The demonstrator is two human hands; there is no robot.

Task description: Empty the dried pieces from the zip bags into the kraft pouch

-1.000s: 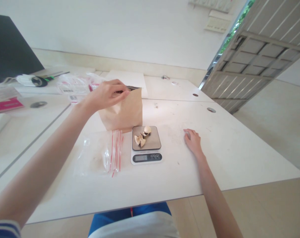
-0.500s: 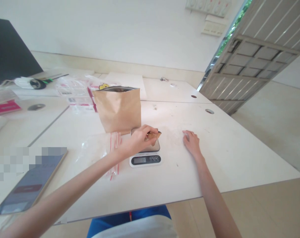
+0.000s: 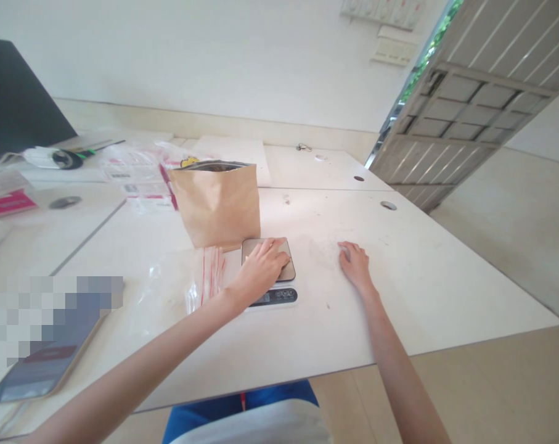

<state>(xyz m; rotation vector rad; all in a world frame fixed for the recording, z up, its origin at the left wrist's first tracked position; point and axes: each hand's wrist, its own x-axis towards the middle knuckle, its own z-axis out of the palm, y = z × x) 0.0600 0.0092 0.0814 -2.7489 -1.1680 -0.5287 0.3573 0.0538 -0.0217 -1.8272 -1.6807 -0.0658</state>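
My left hand (image 3: 264, 262) reaches down over the steel plate (image 3: 248, 246) of a small digital kitchen scale (image 3: 279, 296). Its fingers are bent round a small brown piece (image 3: 287, 262), mostly covered by the hand, at the plate's surface. Part of the scale's display is hidden behind the wrist. Off to the right, my right hand (image 3: 355, 262) rests on the white table with loosely curved fingers and nothing visible in it. A brown kraft paper bag (image 3: 217, 206) stands upright with its top open, just behind the scale. Clear zip bags (image 3: 187, 280) with red seal lines lie left of the scale.
A tablet-like device (image 3: 52, 364) lies at the left front edge of the table (image 3: 325, 333). Pink-and-white plastic packages (image 3: 143, 179) sit behind the zip bags. A dark monitor (image 3: 23, 102) stands at the far left, near a white device (image 3: 52, 157).
My left hand has lowered and turned palm-down onto the scale plate, bringing the brown piece down with it. It now covers part of the display. My right hand has stayed in place.
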